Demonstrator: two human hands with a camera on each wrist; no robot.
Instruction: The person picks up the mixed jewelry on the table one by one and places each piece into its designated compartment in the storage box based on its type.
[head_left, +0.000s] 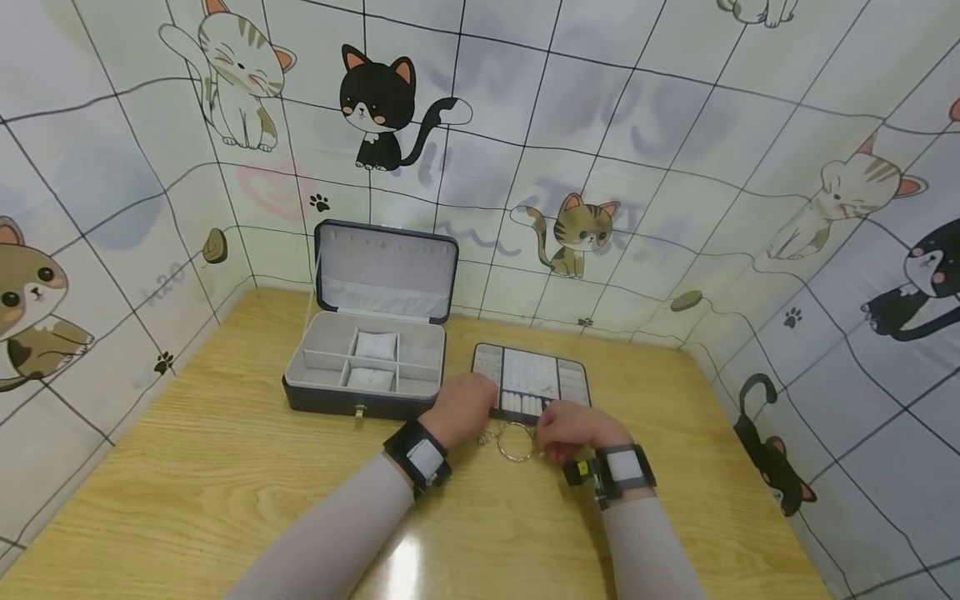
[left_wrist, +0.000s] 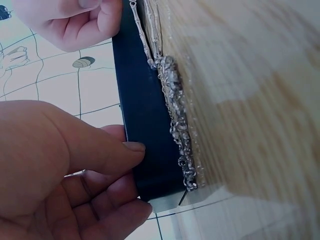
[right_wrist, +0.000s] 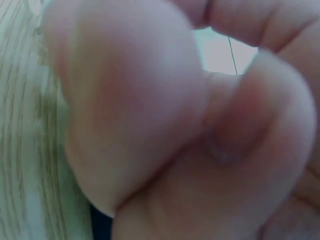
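Note:
My left hand point(head_left: 467, 408) grips the front left corner of a dark-edged jewelry tray point(head_left: 528, 367). In the left wrist view the thumb lies on its dark side wall point(left_wrist: 145, 120), the other fingers bent around the corner. My right hand point(head_left: 576, 425) is at the tray's front right, its fingers curled and thumb against them; no object shows between them in the right wrist view. A round bangle point(head_left: 516, 459) lies on the table between the hands, with a small chain piece point(head_left: 483, 437) beside it. Close up, a silvery beaded chain point(left_wrist: 175, 105) runs along the tray's side.
An open dark jewelry box point(head_left: 322, 396) stands to the left, its lid point(head_left: 386, 271) raised, with white cushions point(head_left: 375, 346) in two compartments. The wooden table point(head_left: 247, 467) meets a cat-patterned cloth wall point(head_left: 495, 167) at the back and sides.

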